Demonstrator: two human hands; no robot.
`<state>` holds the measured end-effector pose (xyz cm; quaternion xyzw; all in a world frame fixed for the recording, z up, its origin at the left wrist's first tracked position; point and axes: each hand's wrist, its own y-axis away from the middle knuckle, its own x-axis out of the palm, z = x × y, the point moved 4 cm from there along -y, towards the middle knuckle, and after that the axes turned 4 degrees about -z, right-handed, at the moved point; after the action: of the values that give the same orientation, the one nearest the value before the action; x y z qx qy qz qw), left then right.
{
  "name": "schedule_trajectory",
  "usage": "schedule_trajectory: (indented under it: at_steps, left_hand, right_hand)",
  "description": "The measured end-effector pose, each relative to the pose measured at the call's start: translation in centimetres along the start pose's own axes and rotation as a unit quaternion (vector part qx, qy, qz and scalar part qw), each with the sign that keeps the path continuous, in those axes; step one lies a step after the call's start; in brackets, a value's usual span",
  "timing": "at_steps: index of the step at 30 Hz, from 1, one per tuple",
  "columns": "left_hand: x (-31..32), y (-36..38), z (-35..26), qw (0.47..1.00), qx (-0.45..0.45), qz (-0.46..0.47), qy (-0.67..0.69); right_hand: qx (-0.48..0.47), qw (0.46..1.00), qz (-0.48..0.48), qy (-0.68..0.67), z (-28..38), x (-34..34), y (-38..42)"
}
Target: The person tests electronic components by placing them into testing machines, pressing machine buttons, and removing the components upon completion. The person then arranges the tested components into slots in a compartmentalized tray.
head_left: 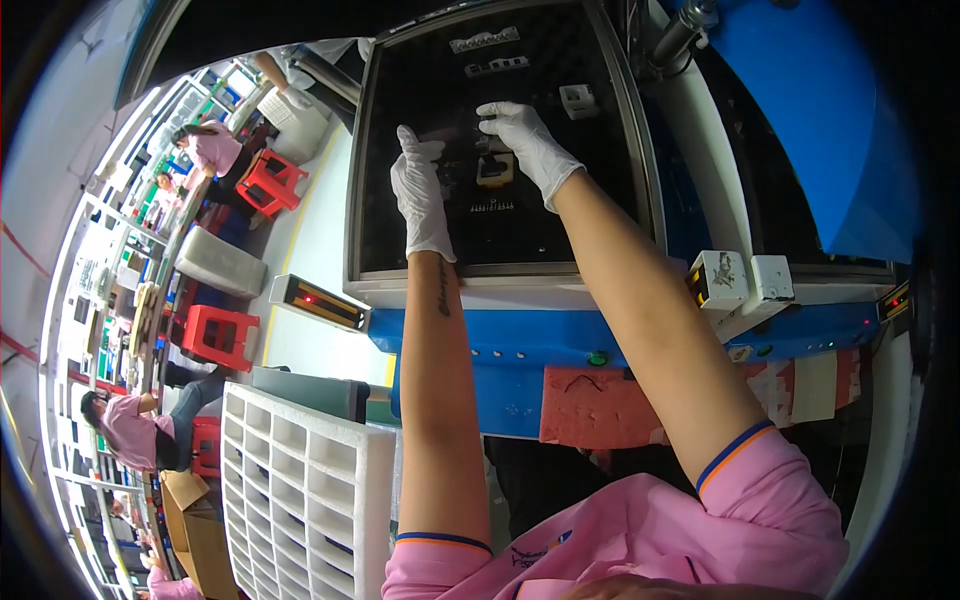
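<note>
Both my hands wear white gloves and are over a black, metal-framed work surface (540, 240). My left hand (422, 200) is on the left side, one finger pointing away and the thumb apart from it; nothing shows in it. To its right, my right hand (532, 152) reaches in with finger and thumb apart, and I see nothing clear between them. Just below the right fingertips sits a small black part with a yellowish edge (494, 170). Nearer to me is a row of small pale pins (492, 208). A faint reddish sheen lies between the hands.
A white block (577, 101) and two slotted strips (485, 40) lie farther back. Blue machine housing with a green button (597, 358) runs along the front. White sensor posts (718, 280) stand right. A white foam tray (300, 490) is lower left; people sit beyond it.
</note>
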<state>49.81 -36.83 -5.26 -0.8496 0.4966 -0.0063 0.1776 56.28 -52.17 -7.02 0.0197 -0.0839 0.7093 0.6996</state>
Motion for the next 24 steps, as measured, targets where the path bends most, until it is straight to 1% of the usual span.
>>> schedule_trajectory:
  at_steps: [3,5,6,10,13,14,15,16,18,19,20,21,22,23,24]
  left_hand:
    - [0.1,0.2,-0.2,1.0,-0.006,0.006,-0.004]
    - [0.2,0.4,-0.3,1.0,-0.024,0.011,-0.004]
    - [0.2,0.3,-0.2,1.0,-0.024,0.013,-0.003]
    - [0.0,0.4,-0.3,1.0,0.003,0.001,0.005]
    - [-0.8,1.9,-1.4,0.996,0.035,-0.072,0.043]
    - [-1.0,2.8,-1.8,0.995,0.038,-0.074,0.045]
    - [-2.0,4.2,-2.2,0.987,0.075,-0.128,0.055]
    - [-3.0,5.9,-2.7,0.975,0.112,-0.181,0.064]
    - [-5.2,9.7,-2.6,0.96,0.166,-0.226,0.015]
    - [-6.1,12.2,-2.5,0.949,0.167,-0.263,-0.046]
    - [-6.9,14.7,-2.5,0.933,0.169,-0.3,-0.104]
    - [-7.6,16.4,-0.8,0.923,0.164,-0.309,-0.159]
    - [-8.1,17.8,1.4,0.91,0.161,-0.318,-0.21]
    - [-8.2,19.3,2.9,0.915,0.12,-0.311,-0.229]
    - [-8.0,20.8,4.2,0.918,0.079,-0.302,-0.244]
  right_hand:
    - [-0.005,1.0,0.007,0.002,-0.3,0.1,0.0]
    - [0.016,1.0,0.006,0.014,-0.5,0.1,0.0]
    - [0.026,0.999,0.005,0.02,-0.6,0.0,-0.1]
    - [0.015,1.0,0.014,0.015,-1.4,0.2,-0.6]
    - [0.028,0.999,0.015,-0.002,-1.6,0.2,-0.5]
    - [0.035,0.999,0.015,-0.009,-1.7,0.2,-0.5]
    - [0.03,0.999,0.016,-0.009,-2.0,0.2,-0.8]
    - [-0.008,0.999,-0.008,0.044,-2.1,0.1,-1.0]
    - [-0.083,0.984,-0.059,0.146,-1.8,-0.1,-1.1]
    - [-0.089,0.983,-0.059,0.146,-1.1,0.0,-0.6]
    - [-0.183,0.955,-0.112,0.203,0.5,0.0,0.6]
    - [-0.273,0.912,-0.167,0.256,2.2,0.0,2.5]
    - [-0.362,0.852,-0.223,0.306,4.2,0.1,4.8]
    - [-0.346,0.907,-0.131,0.2,5.6,0.5,7.2]
    - [-0.326,0.94,-0.034,0.094,7.0,0.8,10.6]
